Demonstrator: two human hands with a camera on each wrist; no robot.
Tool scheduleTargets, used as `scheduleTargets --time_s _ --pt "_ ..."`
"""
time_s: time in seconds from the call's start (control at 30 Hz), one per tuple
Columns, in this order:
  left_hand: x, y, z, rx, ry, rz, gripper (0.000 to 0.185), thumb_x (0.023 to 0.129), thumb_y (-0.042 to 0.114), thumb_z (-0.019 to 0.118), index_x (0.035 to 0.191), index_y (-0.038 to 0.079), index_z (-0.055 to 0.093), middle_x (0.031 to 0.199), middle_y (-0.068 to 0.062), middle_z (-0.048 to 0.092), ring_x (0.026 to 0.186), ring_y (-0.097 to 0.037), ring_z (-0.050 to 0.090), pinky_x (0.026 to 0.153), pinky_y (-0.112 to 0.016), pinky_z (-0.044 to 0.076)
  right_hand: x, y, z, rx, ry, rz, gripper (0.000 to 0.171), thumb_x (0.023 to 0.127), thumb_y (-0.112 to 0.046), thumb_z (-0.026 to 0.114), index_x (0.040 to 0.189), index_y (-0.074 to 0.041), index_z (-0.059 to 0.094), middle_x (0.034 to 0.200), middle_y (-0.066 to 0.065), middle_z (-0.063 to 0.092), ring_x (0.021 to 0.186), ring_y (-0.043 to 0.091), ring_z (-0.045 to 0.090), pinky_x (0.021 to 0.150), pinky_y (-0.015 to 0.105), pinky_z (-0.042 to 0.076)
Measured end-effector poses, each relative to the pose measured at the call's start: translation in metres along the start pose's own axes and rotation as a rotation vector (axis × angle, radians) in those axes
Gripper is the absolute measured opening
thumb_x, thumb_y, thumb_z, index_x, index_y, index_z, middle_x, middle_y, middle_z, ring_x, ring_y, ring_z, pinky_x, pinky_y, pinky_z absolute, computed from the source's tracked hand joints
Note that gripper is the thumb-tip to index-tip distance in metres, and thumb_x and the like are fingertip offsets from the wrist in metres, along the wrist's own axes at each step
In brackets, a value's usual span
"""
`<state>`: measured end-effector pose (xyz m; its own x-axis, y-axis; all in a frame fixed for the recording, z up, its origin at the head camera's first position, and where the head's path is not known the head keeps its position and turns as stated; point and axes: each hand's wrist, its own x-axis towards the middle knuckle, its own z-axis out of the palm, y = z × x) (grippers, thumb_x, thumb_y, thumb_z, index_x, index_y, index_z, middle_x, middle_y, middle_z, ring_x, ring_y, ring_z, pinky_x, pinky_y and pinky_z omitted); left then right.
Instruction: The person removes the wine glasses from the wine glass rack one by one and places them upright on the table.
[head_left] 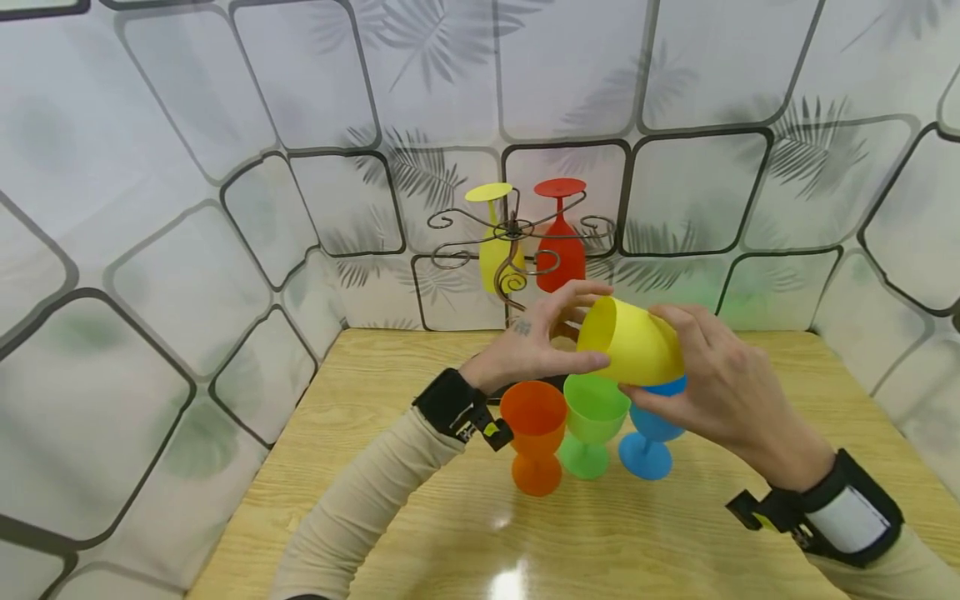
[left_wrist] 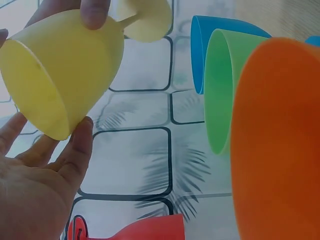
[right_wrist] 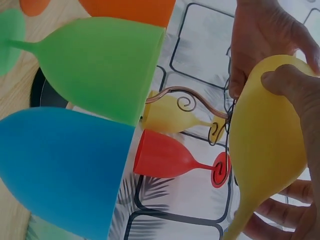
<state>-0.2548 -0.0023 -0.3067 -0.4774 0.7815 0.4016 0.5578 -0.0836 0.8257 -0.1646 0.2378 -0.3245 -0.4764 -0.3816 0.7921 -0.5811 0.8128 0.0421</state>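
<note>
Progress, judged from the layout: two plastic goblets already hang upside down on the curled brown wire rack (head_left: 517, 242), a yellow hanging goblet (head_left: 495, 250) and a red hanging goblet (head_left: 560, 246). A third, the yellow smooth plastic goblet (head_left: 633, 342), is held in the air in front of the rack, tipped on its side with the mouth facing left. Three more stand upright on the pale wood-grain table (head_left: 420, 517), nearer the person than the rack: orange plastic goblet (head_left: 534, 437), green plastic goblet (head_left: 592, 421), blue plastic goblet (head_left: 651, 433). So roughly two hung, one in hand, three left standing.

Grip state: right hand (head_left: 723, 387) grasps the yellow bowl, fingers curled over its rounded wall. Left hand (head_left: 528, 346) has thumb and fingertips touching the rim at the open mouth, fingers fairly straight, steadying rather than clenching.

Materials: goblets are matte, opaque, smooth plastic, egg-shaped bowls, thin stems, flat round feet. Rack is thin metal wire with scroll ends. Table is glossy, shows a light glare. Backdrop behind the rack is printed sheet with rounded squares and leaf shadows.
</note>
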Motion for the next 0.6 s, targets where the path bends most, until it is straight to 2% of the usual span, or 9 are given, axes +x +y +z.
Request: scheduleTargets --time_s 0.1,0.2,0.37,0.5,0.6 --pt "-0.001 0.001 0.000 0.006 -0.008 0.017 0.071 0.089 0.024 0.070 0.151 0.011 0.039 0.139 -0.011 0.056 0.117 -0.014 0.059 0.095 -0.036 0.057 -0.001 -0.003 -0.001 0.015 -0.031 0.021 0.090 0.088 -0.076 0.048 0.134 0.001 0.050 0.098 0.020 0.063 0.059 0.026 0.059 0.044 0.040 0.054" --pt "-0.002 0.003 0.001 0.004 -0.017 0.035 0.073 0.088 0.018 0.071 0.152 0.010 0.037 0.141 -0.012 0.056 0.117 -0.012 0.059 0.094 -0.035 0.057 -0.001 -0.005 -0.004 0.050 -0.053 0.042 0.092 0.088 -0.076 0.047 0.138 0.002 0.048 0.098 0.019 0.062 0.056 0.021 0.055 0.043 0.035 0.051" --pt "-0.001 0.007 0.003 -0.005 -0.015 0.056 0.074 0.088 0.006 0.070 0.153 0.008 0.035 0.145 -0.015 0.054 0.119 -0.015 0.060 0.093 -0.034 0.056 0.001 -0.007 -0.011 0.127 -0.076 0.078 0.095 0.089 -0.075 0.048 0.145 0.002 0.044 0.105 0.021 0.062 0.065 0.022 0.057 0.050 0.037 0.054" --pt "0.000 0.008 0.004 -0.018 -0.018 0.061 0.074 0.089 0.005 0.068 0.155 0.007 0.033 0.147 -0.018 0.053 0.121 -0.019 0.060 0.094 -0.033 0.056 0.001 -0.007 -0.014 0.140 -0.101 0.102 0.095 0.088 -0.075 0.048 0.147 -0.001 0.043 0.108 0.021 0.062 0.069 0.022 0.057 0.052 0.038 0.054" --pt "-0.001 0.007 0.004 -0.030 -0.024 0.064 0.074 0.089 0.007 0.067 0.155 0.005 0.032 0.146 -0.020 0.053 0.119 -0.019 0.061 0.094 -0.034 0.056 0.000 -0.007 -0.015 0.145 -0.116 0.112 0.096 0.087 -0.075 0.053 0.148 -0.001 0.042 0.110 0.020 0.063 0.071 0.021 0.056 0.053 0.036 0.052"
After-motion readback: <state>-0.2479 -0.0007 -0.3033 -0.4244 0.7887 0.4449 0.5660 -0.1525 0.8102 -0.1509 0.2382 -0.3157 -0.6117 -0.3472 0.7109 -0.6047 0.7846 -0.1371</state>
